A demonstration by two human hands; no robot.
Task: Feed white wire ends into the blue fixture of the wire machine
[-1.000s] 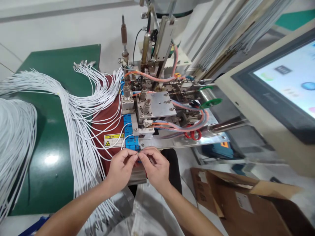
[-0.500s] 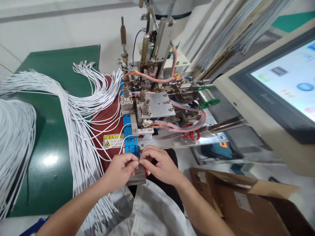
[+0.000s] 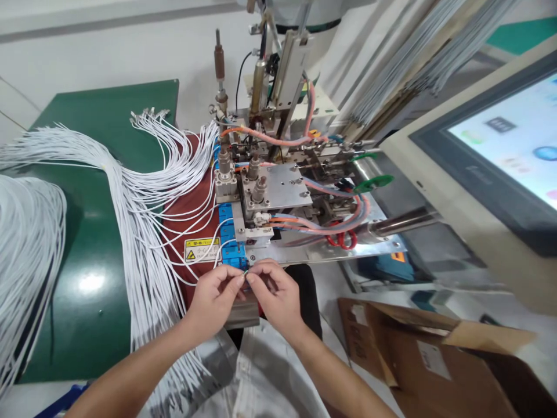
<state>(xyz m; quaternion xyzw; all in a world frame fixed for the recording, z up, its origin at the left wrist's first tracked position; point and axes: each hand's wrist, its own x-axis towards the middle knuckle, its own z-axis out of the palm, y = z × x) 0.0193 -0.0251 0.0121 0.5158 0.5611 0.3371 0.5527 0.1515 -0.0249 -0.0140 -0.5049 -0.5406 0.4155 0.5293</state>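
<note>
Both hands, left hand point(image 3: 215, 299) and right hand point(image 3: 274, 296), pinch one thin white wire end point(image 3: 244, 273) at the blue plastic clamp blocks point(image 3: 230, 255); I reckon plenty of loose white wires point(image 3: 143, 232) remain unloaded.

Bright overhead light glares off the green table point(image 3: 89, 283); edges bend and blur.

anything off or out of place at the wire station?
Mostly tidy. Loose white wires sprawl from the green table across the yellow warning label. Both hands pinch something small by the blue blocks.
</note>
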